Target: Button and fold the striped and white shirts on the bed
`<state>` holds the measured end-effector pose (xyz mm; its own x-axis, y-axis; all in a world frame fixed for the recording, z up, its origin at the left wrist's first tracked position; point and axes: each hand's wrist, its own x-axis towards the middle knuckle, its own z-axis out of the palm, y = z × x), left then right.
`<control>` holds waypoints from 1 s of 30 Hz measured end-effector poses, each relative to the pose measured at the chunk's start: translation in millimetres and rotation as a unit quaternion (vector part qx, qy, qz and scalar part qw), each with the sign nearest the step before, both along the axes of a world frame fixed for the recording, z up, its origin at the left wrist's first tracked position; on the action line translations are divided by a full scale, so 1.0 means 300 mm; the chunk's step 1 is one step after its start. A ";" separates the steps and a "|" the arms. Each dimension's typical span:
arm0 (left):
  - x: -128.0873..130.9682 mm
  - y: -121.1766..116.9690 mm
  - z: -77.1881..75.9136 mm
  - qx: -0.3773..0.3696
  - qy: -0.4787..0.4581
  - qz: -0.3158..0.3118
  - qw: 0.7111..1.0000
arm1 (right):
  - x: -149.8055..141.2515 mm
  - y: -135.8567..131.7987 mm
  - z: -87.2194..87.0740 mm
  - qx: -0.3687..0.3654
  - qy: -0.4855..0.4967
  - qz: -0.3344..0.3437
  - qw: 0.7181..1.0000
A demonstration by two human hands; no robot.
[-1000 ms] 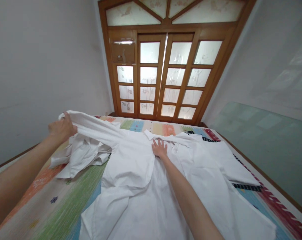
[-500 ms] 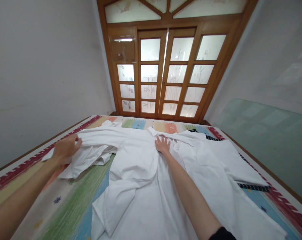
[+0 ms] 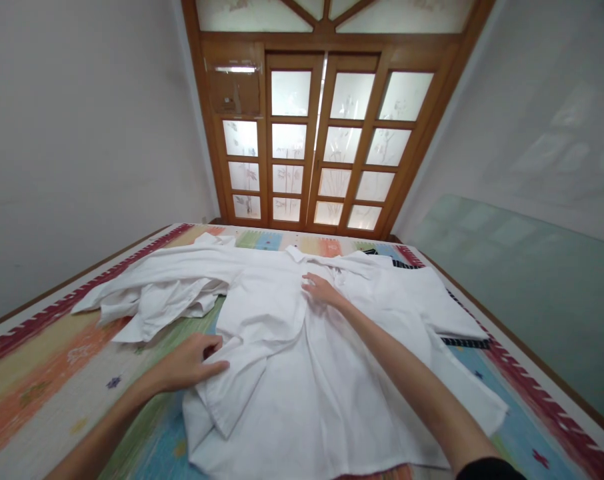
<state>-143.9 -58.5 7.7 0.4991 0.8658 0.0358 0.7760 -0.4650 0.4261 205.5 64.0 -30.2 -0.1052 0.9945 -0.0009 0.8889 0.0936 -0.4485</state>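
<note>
A white shirt [image 3: 282,400] lies spread out, its front panels parted and its collar [image 3: 295,253] at the far end. My left hand [image 3: 197,360] is at the folded left front panel, thumb and fingers apart, with no cloth gripped; whether it touches the panel I cannot tell. Over the inside of the shirt, just below the collar, is my right hand [image 3: 319,289], its fingers loosely bent and apart. The left sleeve [image 3: 152,263] stretches out to the left, over another crumpled white cloth [image 3: 157,310].
Beneath everything is a bed-like surface with a striped, multicoloured cover [image 3: 67,400]. Black patterned cloth [image 3: 465,343] shows from under the right sleeve. A wooden door with frosted panes [image 3: 289,143] stands beyond, and a pale green panel [image 3: 522,267] leans at the right wall.
My left hand has let go of the left sleeve, which now lies flat, and moved towards me to the left front panel. My right hand stays near the collar, its fingers less spread.
</note>
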 end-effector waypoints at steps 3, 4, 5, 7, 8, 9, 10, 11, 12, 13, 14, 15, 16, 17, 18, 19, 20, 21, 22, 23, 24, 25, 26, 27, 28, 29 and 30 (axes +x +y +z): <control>0.064 -0.039 0.076 0.008 -0.028 0.017 0.999 | -0.012 -0.090 0.044 0.028 0.056 0.060 0.996; 0.097 -0.060 0.095 0.015 -0.046 0.021 0.999 | -0.017 -0.123 0.059 0.037 0.081 0.087 0.992; 0.130 -0.082 0.108 0.011 -0.061 0.016 0.998 | -0.022 -0.159 0.074 0.042 0.106 0.116 0.987; 0.188 -0.121 0.113 -0.018 -0.081 -0.007 0.996 | -0.034 -0.239 0.094 0.035 0.137 0.178 0.974; 0.205 -0.134 0.106 -0.038 -0.087 -0.021 0.995 | -0.039 -0.283 0.097 0.026 0.143 0.211 0.967; 0.213 -0.143 0.094 -0.056 -0.093 -0.032 0.994 | -0.044 -0.327 0.095 0.018 0.141 0.244 0.959; 0.209 -0.149 0.078 -0.073 -0.099 -0.040 0.992 | -0.047 -0.371 0.086 0.016 0.130 0.273 0.953; 0.196 -0.152 0.061 -0.089 -0.106 -0.044 0.989 | -0.050 -0.413 0.073 0.022 0.112 0.295 0.949; 0.175 -0.156 0.044 -0.106 -0.115 -0.047 0.987 | -0.053 -0.454 0.055 0.034 0.090 0.309 0.946; 0.149 -0.160 0.027 -0.119 -0.123 -0.047 0.984 | -0.057 -0.491 0.034 0.049 0.069 0.313 0.946; 0.120 -0.167 0.013 -0.129 -0.129 -0.045 0.982 | -0.063 -0.524 0.012 0.066 0.051 0.313 0.946; 0.092 -0.177 0.001 -0.134 -0.133 -0.041 0.981 | -0.073 -0.555 -0.008 0.084 0.036 0.308 0.947; 0.068 -0.190 -0.010 -0.134 -0.136 -0.036 0.981 | -0.087 -0.582 -0.026 0.102 0.026 0.301 0.948; 0.048 -0.206 -0.018 -0.129 -0.138 -0.026 0.982 | -0.105 -0.606 -0.040 0.120 0.019 0.296 0.948; 0.034 -0.222 -0.025 -0.120 -0.140 -0.015 0.983 | -0.129 -0.628 -0.050 0.136 0.015 0.292 0.947; 0.026 -0.238 -0.032 -0.111 -0.142 -0.003 0.984 | -0.157 -0.648 -0.056 0.151 0.013 0.288 0.946; 0.023 -0.254 -0.040 -0.103 -0.144 0.008 0.984 | -0.187 -0.665 -0.059 0.162 0.010 0.286 0.944; 0.024 -0.268 -0.050 -0.095 -0.145 0.017 0.985 | -0.219 -0.680 -0.060 0.171 0.006 0.284 0.943; 0.026 -0.280 -0.061 -0.088 -0.145 0.024 0.985 | -0.251 -0.691 -0.059 0.178 -0.001 0.283 0.942; 0.029 -0.289 -0.074 -0.082 -0.144 0.033 0.986 | -0.281 -0.699 -0.058 0.184 -0.012 0.282 0.942; 0.031 -0.296 -0.088 -0.075 -0.143 0.046 0.986 | -0.308 -0.703 -0.058 0.187 -0.028 0.281 0.941; 0.029 -0.300 -0.102 -0.067 -0.145 0.063 0.985 | -0.330 -0.703 -0.057 0.188 -0.048 0.281 0.940; 0.022 -0.303 -0.114 -0.057 -0.151 0.083 0.984 | -0.346 -0.701 -0.056 0.186 -0.071 0.282 0.938; 0.011 -0.304 -0.123 -0.045 -0.159 0.104 0.981 | -0.357 -0.696 -0.055 0.183 -0.091 0.283 0.937; -0.005 -0.306 -0.129 -0.030 -0.170 0.125 0.977 | -0.361 -0.691 -0.053 0.180 -0.106 0.279 0.937; -0.026 -0.308 -0.130 -0.014 -0.180 0.146 0.973 | -0.359 -0.686 -0.049 0.178 -0.111 0.271 0.939; -0.049 -0.311 -0.128 0.005 -0.188 0.166 0.968 | -0.353 -0.683 -0.042 0.178 -0.104 0.258 0.944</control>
<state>-158.7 -151.8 -30.7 0.1437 0.9749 0.1702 0.6741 -0.2223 0.7044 99.6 -141.0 -42.8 -0.6095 0.7525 0.2496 0.7497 0.6494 -0.1271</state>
